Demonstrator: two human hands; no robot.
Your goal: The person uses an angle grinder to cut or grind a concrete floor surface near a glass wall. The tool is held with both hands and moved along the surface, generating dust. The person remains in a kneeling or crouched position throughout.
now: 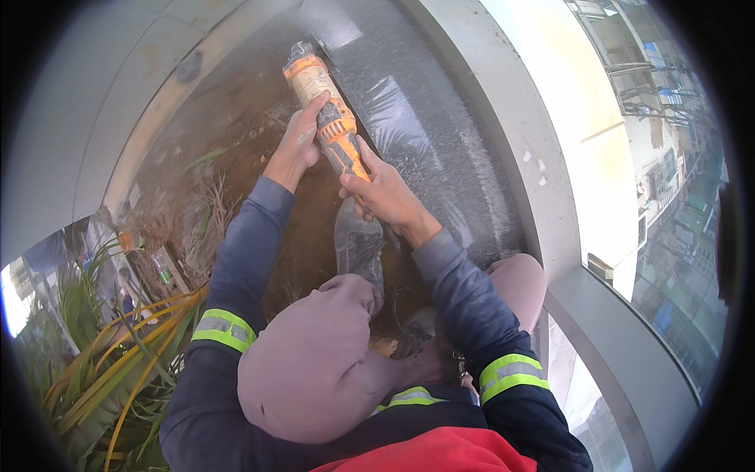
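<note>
An orange and dark grey angle grinder (336, 126) with a pale dusty band round its body slants across the upper middle. My left hand (301, 140) is closed around its middle from the left side. Lower down, my right hand (387, 191) grips the rear end of the body. The metal head (301, 52) points up and away, beside the edge of a dark polished stone slab (440, 141). I cannot make out a disc on it. Dust lies on the tool and on my left fingers.
Brown soil (252, 134) with dry grass lies left of the slab. Long-leaved plants (110, 370) fill the lower left. A pale grey frame (519, 102) curves along the right. My bent knee (303, 354) and dusty boot (359, 236) are below the tool.
</note>
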